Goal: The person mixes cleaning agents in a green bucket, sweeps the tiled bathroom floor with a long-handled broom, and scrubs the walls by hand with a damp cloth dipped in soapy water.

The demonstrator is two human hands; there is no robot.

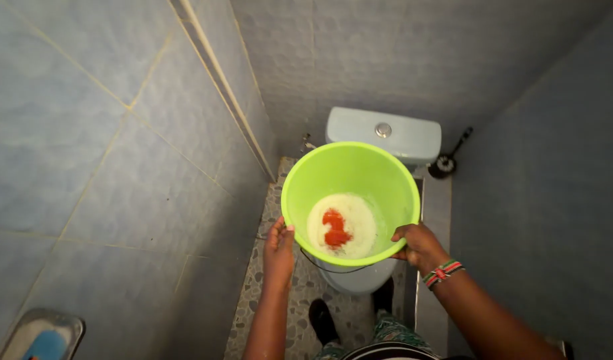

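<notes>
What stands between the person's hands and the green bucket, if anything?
Nothing visible does. The left hand and the right hand both already grip the rim of the green bucket, held above the toilet.

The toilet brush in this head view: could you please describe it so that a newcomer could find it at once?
Start at the pale blue toilet cistern against the back wall. Just to its right, on the tiled ledge, stands the toilet brush. It is the only dark thing there, a round black base with a thin handle leaning up toward the right wall.
</notes>
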